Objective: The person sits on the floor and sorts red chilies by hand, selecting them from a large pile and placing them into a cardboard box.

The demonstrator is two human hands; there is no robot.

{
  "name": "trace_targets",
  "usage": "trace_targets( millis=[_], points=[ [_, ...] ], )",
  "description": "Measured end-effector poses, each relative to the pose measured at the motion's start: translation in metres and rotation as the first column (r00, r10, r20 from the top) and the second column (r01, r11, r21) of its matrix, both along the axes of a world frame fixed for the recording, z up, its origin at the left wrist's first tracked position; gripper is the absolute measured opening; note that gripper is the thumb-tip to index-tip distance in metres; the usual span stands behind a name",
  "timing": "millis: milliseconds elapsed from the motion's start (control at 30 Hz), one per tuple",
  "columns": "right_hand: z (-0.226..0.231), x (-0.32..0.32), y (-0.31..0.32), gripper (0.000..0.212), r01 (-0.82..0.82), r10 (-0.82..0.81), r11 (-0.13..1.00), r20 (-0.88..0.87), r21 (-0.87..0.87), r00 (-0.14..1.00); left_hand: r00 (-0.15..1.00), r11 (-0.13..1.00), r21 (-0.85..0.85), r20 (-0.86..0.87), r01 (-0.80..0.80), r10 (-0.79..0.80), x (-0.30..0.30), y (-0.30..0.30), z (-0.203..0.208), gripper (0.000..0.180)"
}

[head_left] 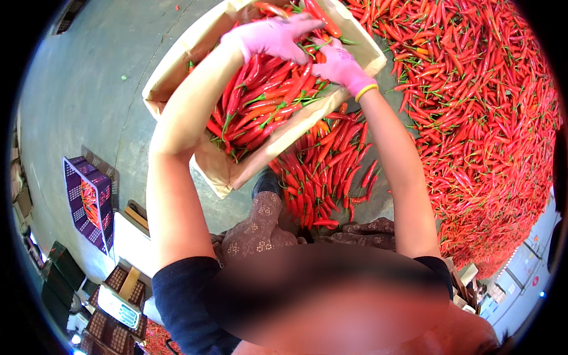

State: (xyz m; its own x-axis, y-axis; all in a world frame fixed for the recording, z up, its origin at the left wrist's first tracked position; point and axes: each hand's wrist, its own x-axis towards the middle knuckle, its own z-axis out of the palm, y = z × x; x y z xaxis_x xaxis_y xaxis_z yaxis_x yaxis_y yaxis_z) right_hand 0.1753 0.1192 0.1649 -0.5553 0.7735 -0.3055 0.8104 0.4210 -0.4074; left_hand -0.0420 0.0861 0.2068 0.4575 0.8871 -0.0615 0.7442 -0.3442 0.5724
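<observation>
Red chili peppers [260,106] with green stems fill a box lined with brown paper [204,168]. Over the far part of the box is my left hand [272,39] in a pink glove, its fingers stretched out and spread across the peppers. My right hand [342,66], in a pink glove with a yellow cuff, reaches over the near right edge of the box. Its visible fingers are apart and touch peppers beside the left hand. The fingertips of both hands are partly lost among the peppers. One larger red chili [323,18] lies just beyond the left fingers.
A large heap of red chilies [473,118] spreads over the right side. A smaller pile [322,171] lies on the grey floor [77,100] between the box and my legs. At left stand a purple plastic crate [74,192] holding chilies and several dark crates [109,328].
</observation>
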Motion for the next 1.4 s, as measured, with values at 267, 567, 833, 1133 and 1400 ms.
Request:
trace_targets(
  millis=[267, 567, 833, 1133, 1400],
  points=[
    [0.012, -0.014, -0.009, 0.081, 0.007, -0.011, 0.998, -0.065, -0.067, 0.998, 0.699, 0.931, -0.085, -0.686, -0.354, 0.203, 0.007, 0.097, -0.034, 0.059],
    [0.013, -0.013, -0.008, 0.08, 0.022, -0.023, 1.0, 0.074, 0.003, 0.997, 0.434, 0.931, -0.114, -0.9, -0.346, 0.051, 0.029, 0.124, -0.064, 0.05],
    [0.009, -0.014, -0.017, 0.078, 0.028, -0.03, 0.994, 0.013, 0.108, 0.999, 0.376, 0.861, -0.273, -0.92, -0.428, -0.105, 0.066, 0.152, -0.053, 0.047],
    [0.021, -0.016, -0.015, 0.075, 0.069, -0.069, 0.997, 0.035, -0.018, 0.997, 0.826, 0.879, -0.25, -0.512, -0.407, 0.237, 0.006, 0.084, -0.034, 0.087],
    [0.021, -0.012, -0.018, 0.074, 0.074, -0.073, 0.997, 0.014, -0.012, 0.997, 0.906, 0.744, -0.517, -0.248, -0.424, 0.344, -0.003, 0.099, -0.053, 0.045]
  ],
)
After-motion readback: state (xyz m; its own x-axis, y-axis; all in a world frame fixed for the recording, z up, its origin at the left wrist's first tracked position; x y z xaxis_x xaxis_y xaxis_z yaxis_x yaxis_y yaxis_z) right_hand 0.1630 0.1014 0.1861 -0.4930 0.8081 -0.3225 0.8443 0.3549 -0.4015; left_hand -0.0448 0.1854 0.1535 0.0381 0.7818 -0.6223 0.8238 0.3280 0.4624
